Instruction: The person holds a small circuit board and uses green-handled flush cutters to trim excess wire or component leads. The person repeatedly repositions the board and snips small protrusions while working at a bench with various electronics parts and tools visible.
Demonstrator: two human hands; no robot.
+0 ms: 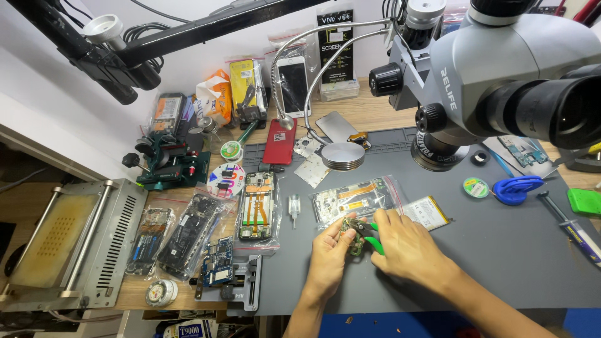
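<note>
Small green circuit board (350,235) pinched in left hand (330,253), green-handled cutters (374,238) gripped by right hand (404,247), grey rubber work mat (488,250) spread beneath, grey microscope (501,75) seen overhead

Item: the person's own two arms, as we saw them from the head camera. Both forearms entered from the lower edge and were bare; we found no sleeve, cuff or glove anywhere on their visible length. The left hand (328,253) wore no ring, band or watch that we could make out. The right hand (404,247) was likewise unadorned, its wrist plain. The fingers (383,220) were uncovered, with short nails so far as we could tell. We noted no tape, markings or cables on either limb. Nothing further of the body was in view.
</note>
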